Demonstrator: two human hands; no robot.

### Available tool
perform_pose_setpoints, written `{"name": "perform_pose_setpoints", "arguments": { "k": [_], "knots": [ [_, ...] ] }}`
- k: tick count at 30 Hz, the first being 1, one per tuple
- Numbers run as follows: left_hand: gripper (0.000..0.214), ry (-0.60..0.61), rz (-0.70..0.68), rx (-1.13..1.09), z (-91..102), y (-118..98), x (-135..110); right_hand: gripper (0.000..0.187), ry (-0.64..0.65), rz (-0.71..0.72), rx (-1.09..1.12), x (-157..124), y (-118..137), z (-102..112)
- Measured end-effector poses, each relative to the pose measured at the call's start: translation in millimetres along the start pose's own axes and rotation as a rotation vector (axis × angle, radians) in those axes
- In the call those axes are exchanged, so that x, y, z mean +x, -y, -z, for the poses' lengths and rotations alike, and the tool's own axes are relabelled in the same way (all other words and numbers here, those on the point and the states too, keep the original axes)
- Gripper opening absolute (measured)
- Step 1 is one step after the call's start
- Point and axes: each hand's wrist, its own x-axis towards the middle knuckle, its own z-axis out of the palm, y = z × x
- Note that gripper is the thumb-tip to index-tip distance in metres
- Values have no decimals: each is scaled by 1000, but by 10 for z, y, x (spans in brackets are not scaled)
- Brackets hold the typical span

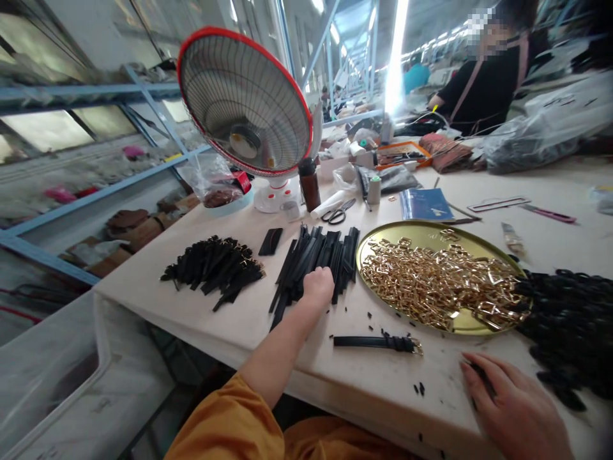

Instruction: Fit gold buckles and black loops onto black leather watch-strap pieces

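My left hand (pixel 318 285) reaches into a pile of loose black straps (pixel 316 255) in the middle of the table, its fingers curled down onto them. My right hand (pixel 514 406) rests at the table's near right edge, fingers together over a small dark piece that I cannot name. A finished black strap with a gold buckle (pixel 378 343) lies flat between my hands. A round gold tray (pixel 431 233) heaped with gold buckles (pixel 440 281) stands right of the straps. A heap of black straps fitted with buckles (pixel 215 265) lies to the left.
A red-rimmed fan-shaped heater (pixel 244 102) stands at the back left, with scissors (pixel 339 212), a dark bottle (pixel 309 184) and a blue booklet (pixel 425 204) nearby. Black loops (pixel 569 326) pile up at the right. Another person in black (pixel 483 83) works at the far end.
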Motion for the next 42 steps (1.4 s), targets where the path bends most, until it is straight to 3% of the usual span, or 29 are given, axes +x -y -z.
{"name": "perform_pose_setpoints", "arguments": {
  "k": [6,10,14,16,19,22,25,27,30,32,34,37,39,42],
  "knots": [
    [19,-3,88,-188,180,43,-40,35,3,63,-91,-18,-73,-28],
    [26,-20,37,-441,352,57,-266,37,-83,8,-62,2,33,35],
    [26,179,-77,-782,320,-169,-723,32,-76,-178,196,15,418,243],
    [21,357,-82,-1140,248,-345,-983,33,87,-318,481,25,676,375],
    [17,570,50,-1591,132,-574,-1323,45,266,-471,769,36,973,536],
    [16,636,89,-1652,46,-685,-1552,40,291,-620,816,3,1013,618],
    [22,687,-40,-1635,10,-680,-1643,37,318,-692,873,-73,846,652],
    [25,836,-59,-1647,0,-647,-1632,36,393,-678,896,-110,725,675],
    [31,1259,19,-1617,-41,-627,-1565,36,539,-613,837,-110,633,710],
    [35,1463,2,-1517,-96,-660,-1529,35,621,-560,758,-86,603,711],
    [30,1476,-20,-1432,-159,-726,-1511,34,630,-520,665,-55,543,686],
    [21,1308,61,-1419,-229,-850,-1483,26,431,-478,421,16,352,612],
    [21,1258,130,-1446,-244,-917,-1446,22,329,-380,236,95,199,545],
    [26,1274,208,-1500,-226,-966,-1382,25,399,-143,72,248,39,442]
  ]
}}
